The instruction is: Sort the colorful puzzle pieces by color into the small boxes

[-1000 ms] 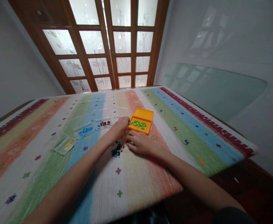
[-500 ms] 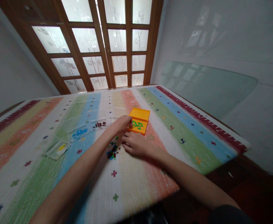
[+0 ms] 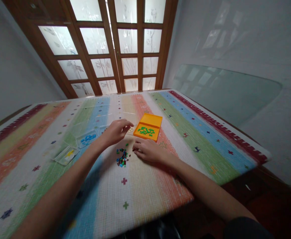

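Observation:
My left hand (image 3: pixel 118 132) hovers over the table left of the orange box, its thumb and fingers apart with nothing visible between them. Below it, partly covered, is a clear box with pale pieces (image 3: pixel 131 129). My right hand (image 3: pixel 147 151) rests on the cloth with curled fingers, just in front of the orange box (image 3: pixel 155 135). A tiny dark red bit shows at its fingertips; whether it is gripped is unclear. Small green pieces (image 3: pixel 146 131) lie in the box's near half, and its lid is folded back. Between my forearms sits a mixed pile of tiny coloured pieces (image 3: pixel 122 158).
Clear plastic boxes stand in an arc to the left: one with blue pieces (image 3: pixel 87 139), one with yellow pieces (image 3: pixel 70 153), and another (image 3: pixel 102 128) mostly behind my left hand. A striped cloth (image 3: pixel 197 146) covers the table. Glazed wooden doors (image 3: pixel 118 54) stand beyond.
My left hand has moved left, away from the orange box, and its fingers have parted. The green pieces now show more fully. My right hand stays nearly in place; the view has shifted slightly.

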Demonstrator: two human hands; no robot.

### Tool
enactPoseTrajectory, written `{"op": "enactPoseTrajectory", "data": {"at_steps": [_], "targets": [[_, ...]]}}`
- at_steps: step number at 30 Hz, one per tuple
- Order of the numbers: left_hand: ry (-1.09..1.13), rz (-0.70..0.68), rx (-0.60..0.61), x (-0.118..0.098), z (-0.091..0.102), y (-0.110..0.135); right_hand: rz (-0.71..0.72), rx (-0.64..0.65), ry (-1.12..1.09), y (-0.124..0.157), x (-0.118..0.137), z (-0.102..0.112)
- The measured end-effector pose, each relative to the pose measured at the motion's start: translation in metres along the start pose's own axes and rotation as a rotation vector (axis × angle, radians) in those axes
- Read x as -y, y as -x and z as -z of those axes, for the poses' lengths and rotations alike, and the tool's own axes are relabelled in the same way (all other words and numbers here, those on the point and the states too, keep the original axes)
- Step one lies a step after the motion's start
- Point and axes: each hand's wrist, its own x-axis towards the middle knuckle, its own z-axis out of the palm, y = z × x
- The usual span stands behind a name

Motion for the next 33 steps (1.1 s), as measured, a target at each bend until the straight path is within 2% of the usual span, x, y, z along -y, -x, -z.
{"op": "enactPoseTrajectory", "data": {"at_steps": [4,7,10,17,25,33], "targets": [[0.022,0.037,0.162,0.011,0.012,0.041,-0.025,0.026,0.001,0.0,-0.001,0.001],[0.016,0.068,0.272,0.018,0.008,0.065,-0.026,0.027,-0.014,0.0,-0.001,0.003],[0.034,0.091,0.308,0.021,0.0,0.08,-0.014,0.028,-0.028,0.001,-0.002,0.003],[0.128,0.104,0.205,0.021,-0.019,0.092,-0.011,0.029,-0.022,0.001,-0.004,0.002],[0.111,0.085,0.096,0.025,-0.037,0.095,-0.026,0.026,-0.043,0.002,-0.003,0.002],[0.032,0.111,0.09,0.016,-0.039,0.095,-0.029,0.018,-0.059,0.002,-0.003,0.001]]}}
